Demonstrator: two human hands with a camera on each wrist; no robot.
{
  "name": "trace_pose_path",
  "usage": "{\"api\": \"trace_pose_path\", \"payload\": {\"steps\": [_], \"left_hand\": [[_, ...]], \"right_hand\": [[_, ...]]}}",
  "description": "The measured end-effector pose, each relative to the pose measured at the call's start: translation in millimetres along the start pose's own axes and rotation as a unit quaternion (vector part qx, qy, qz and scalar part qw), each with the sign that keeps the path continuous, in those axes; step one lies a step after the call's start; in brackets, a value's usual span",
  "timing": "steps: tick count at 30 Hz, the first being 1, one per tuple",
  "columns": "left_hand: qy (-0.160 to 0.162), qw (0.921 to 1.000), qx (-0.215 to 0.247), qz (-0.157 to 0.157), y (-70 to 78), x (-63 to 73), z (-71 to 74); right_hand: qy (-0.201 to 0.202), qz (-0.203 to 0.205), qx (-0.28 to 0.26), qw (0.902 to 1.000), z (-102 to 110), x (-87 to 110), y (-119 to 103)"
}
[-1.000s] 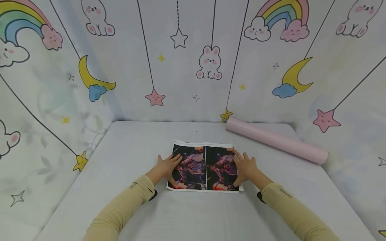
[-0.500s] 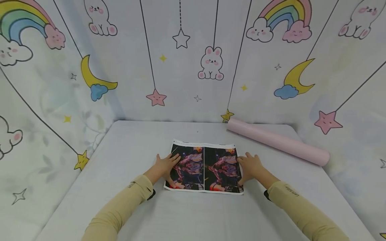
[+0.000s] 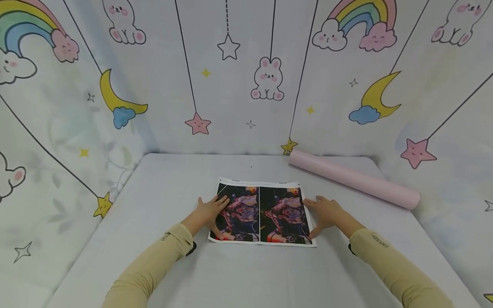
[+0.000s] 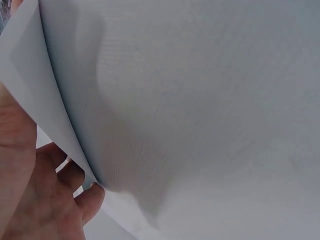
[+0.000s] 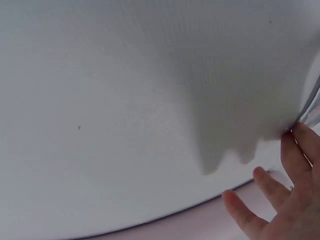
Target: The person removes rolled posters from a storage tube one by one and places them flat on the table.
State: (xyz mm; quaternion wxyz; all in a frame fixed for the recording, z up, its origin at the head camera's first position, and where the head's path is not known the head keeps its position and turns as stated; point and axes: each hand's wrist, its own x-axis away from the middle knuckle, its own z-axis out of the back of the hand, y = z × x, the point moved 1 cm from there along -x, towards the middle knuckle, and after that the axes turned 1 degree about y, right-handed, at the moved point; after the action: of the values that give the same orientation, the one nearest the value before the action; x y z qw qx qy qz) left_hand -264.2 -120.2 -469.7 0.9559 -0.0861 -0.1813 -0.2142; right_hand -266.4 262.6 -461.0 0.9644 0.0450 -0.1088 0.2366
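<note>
A printed sheet of paper [image 3: 240,216] lies on the white table, showing two dark, colourful pictures side by side with a white line between them. My left hand [image 3: 208,214] rests on its left side, fingers spread over the print and thumb near the lower left corner. In the left wrist view, the edge of the paper [image 4: 35,75] bows up from the table beside the left hand [image 4: 55,205]. At the sheet's right edge, my right hand [image 3: 325,212] touches the border with thumb and fingertips apart. The right wrist view shows the right hand [image 5: 295,200] with spread fingers, some at the paper's edge.
A pale pink roll [image 3: 354,179] lies slanted at the table's back right. The white table [image 3: 246,273] meets a cloth backdrop [image 3: 239,94] printed with bunnies, stars, moons and rainbows on the far side and both flanks.
My right hand has slid outward to the right, from on top of the print to the sheet's edge. The sheet looks flatter and wider, while the left hand has shifted slightly left.
</note>
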Motion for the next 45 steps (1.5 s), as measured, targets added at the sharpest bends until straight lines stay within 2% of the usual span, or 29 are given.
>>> {"api": "trace_pose_path", "payload": {"steps": [5,13,17,23,28,36,42,45], "left_hand": [[0.006,0.9999,0.014,-0.005,1.6,-1.2,0.0],[0.004,0.9998,0.020,-0.003,4.9,-2.6,-3.5],[0.004,1.0000,0.003,0.000,6.1,-3.3,-4.1],[0.006,1.0000,0.007,-0.002,9.0,-2.3,-5.0],[0.006,0.9999,0.010,0.003,10.5,1.3,-4.6],[0.004,0.9993,0.038,0.005,13.3,5.7,-3.6],[0.012,0.9981,0.060,0.003,12.0,6.6,-0.2],[0.014,0.9980,0.062,0.005,11.2,6.8,0.1]], "right_hand": [[0.023,0.012,0.010,0.9996,-1.5,-1.4,8.4],[0.026,0.033,0.016,0.9990,1.4,-4.7,11.5],[0.016,0.036,0.009,0.9992,1.6,-5.6,9.9],[-0.022,0.008,-0.033,0.9992,1.6,-8.5,6.5],[-0.012,0.015,-0.002,0.9998,3.2,-13.0,-0.6],[-0.039,0.001,0.016,0.9991,1.3,-14.4,-5.9],[-0.034,-0.003,0.064,0.9973,3.8,-19.6,-7.6],[-0.032,-0.002,0.070,0.9970,4.6,-22.4,-8.7]]}}
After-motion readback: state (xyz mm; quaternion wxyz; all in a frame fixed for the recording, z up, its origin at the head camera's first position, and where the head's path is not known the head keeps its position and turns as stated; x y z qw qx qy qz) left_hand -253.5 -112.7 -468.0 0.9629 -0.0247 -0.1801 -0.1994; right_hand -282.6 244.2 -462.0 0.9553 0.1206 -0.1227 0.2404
